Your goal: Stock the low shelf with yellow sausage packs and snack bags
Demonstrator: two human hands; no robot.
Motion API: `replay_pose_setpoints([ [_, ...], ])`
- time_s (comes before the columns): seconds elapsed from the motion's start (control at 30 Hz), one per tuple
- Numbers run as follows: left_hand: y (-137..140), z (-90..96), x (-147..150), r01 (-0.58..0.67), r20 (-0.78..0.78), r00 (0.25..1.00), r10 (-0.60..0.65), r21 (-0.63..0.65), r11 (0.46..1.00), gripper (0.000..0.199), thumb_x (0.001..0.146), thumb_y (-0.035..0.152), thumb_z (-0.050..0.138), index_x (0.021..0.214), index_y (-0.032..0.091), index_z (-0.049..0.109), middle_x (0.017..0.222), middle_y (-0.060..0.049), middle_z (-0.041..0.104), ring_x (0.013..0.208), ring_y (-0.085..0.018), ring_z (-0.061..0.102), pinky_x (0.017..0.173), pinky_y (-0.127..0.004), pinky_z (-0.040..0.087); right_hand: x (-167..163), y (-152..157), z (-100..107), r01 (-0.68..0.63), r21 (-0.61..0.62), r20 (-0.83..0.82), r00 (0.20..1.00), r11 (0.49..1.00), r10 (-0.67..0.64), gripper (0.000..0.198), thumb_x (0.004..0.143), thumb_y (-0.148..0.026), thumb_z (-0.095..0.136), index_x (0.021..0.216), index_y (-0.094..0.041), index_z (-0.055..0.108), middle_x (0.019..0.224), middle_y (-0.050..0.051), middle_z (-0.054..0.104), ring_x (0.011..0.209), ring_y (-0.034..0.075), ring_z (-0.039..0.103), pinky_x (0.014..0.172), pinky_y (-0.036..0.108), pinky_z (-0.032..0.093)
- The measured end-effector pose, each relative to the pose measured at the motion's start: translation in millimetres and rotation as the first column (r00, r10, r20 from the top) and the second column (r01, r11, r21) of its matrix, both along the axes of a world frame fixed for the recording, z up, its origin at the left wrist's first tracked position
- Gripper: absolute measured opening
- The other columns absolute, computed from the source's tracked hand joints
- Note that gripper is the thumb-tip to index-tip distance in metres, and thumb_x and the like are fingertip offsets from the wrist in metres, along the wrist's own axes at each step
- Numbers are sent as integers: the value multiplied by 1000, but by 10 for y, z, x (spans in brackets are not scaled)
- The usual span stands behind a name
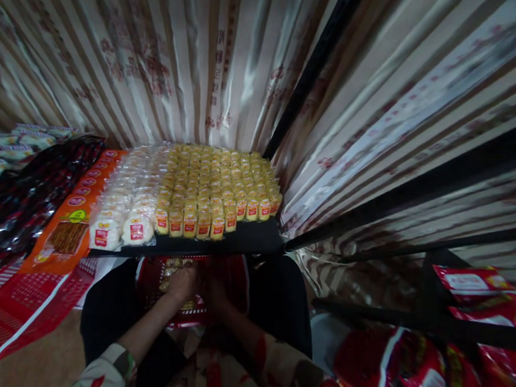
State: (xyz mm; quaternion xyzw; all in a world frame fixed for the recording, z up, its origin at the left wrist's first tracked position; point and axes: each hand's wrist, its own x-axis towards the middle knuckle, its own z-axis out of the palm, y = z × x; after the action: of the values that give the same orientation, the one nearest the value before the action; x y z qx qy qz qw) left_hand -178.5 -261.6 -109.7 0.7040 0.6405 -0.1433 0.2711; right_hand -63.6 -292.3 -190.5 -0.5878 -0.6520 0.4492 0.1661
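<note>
Patterned curtains [178, 63] are hanging beyond the red basket [146, 278]; inside it, wrapped snacks [169, 276] are lying by the left hand [187, 282] and shadowed right hand [215, 291], both hands' openness and hold impossible to tell.

A pale curtain [178, 57] with red marks hangs past the fingers [192, 273]. A black pole [310, 78] slants ahead of them, to the right. Left of the fingers are white packs [130, 196], then an orange bag [72, 221], then dark shiny packs [33, 203], with a red basket [22, 301] lower down. Red bags [480, 281] sit low to the fingers' right.
</note>
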Motion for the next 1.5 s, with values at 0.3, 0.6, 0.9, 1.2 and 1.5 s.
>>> replay_pose_setpoints([
  [0.3,37,445,266,46,276,958,-78,119,992,42,76,17,55,118,16,49,118,-9,61,109,-19,57,91,-26,42,548,-6,458,77,65,-106,992,995,-70,29,75,-23,58,104,-21,62,88,3,70,76,18,66,68,27,50],
  [0.6,326,866,595,58,409,885,-220,373,926,33,79,17,52,112,18,54,110,-6,62,103,-17,58,91,-27,44,928,263,905,252,250,-285,942,935,-177,25,79,-28,54,101,-21,61,88,1,70,77,16,65,72,28,52],
  [0.9,794,1210,964,168,267,885,-381,580,797,32,84,14,47,115,16,51,106,-8,59,97,-18,58,84,-28,48,1101,777,1104,461,400,-340,877,792,-339,33,81,-31,53,110,-17,59,95,6,68,75,15,64,70,26,53],
  [1.2,759,900,1067,-43,373,887,-272,653,756,40,85,14,44,124,15,40,120,-13,45,102,-20,56,84,-33,51,1150,1027,871,453,491,-220,891,744,-398,34,82,-31,50,111,-18,62,106,11,60,86,18,59,71,29,53],
  [1.5,469,477,1035,-95,488,818,-305,638,764,43,78,4,39,119,17,44,126,-12,42,113,-20,50,95,-37,48,1060,1092,815,442,515,-191,894,734,-405,35,85,-31,46,113,-17,60,101,11,58,84,20,58,74,33,51],
])
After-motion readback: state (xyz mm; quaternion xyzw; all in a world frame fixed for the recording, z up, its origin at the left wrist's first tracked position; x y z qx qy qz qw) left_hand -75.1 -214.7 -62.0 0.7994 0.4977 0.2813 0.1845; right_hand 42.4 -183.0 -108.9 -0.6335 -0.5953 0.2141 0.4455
